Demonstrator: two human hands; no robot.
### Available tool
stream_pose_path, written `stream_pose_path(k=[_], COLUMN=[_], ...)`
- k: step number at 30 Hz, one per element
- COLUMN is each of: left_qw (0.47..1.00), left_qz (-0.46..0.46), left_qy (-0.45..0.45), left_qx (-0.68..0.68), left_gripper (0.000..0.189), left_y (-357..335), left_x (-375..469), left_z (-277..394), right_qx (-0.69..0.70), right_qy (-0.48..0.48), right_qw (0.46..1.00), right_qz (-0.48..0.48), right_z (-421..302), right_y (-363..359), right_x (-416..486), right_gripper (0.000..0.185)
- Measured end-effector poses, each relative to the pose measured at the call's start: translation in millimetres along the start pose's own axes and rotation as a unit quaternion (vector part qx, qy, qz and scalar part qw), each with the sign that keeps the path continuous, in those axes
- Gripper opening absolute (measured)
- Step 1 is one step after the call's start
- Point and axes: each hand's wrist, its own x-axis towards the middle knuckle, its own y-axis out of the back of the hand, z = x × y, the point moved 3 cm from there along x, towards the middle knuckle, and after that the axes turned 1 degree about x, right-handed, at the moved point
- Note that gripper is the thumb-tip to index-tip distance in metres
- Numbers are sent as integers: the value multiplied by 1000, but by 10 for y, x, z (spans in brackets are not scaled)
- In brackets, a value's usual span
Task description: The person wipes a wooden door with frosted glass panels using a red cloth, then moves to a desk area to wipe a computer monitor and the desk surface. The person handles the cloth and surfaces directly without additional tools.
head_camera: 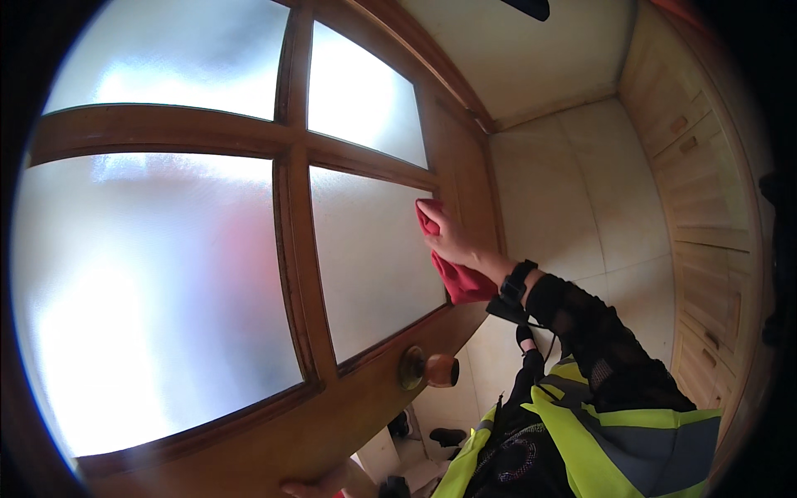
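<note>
My right hand (449, 238) is closed on a red cloth (464, 283), bunched at the fingers and hanging loose below the palm. It presses at the right edge of a lower frosted glass pane (380, 267), where the glass meets the wooden frame. The panes sit in a brown wooden door (292, 218). At the bottom of the view my left hand (330, 480) is partly cut off, with its fingers against the door's lower part. A bit of red shows beside it, too little to identify. A round wooden doorknob (439, 371) on a metal rose sticks out between the hands.
Pale wooden cabinets (710, 205) with drawers line the right side. Light floor tiles (560, 187) lie between them and the door. Dark shoes (448, 437) rest on the floor near the door's edge. A black strap device (518, 283) circles my right wrist.
</note>
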Motion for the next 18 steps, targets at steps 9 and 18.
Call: stream_pose_path(k=[9,18], left_qw=[995,978], left_qz=[-95,-178], left_qy=[-7,-2], left_qx=[-24,-113], left_gripper=[60,55], left_y=[46,152], left_x=[33,-71], left_z=[7,-83], right_qx=[-12,6], right_qy=[57,1], right_qw=[998,999], right_qz=[-3,-31], right_z=[-9,-192], right_y=[56,25], right_x=[-32,-129], right_gripper=[59,61])
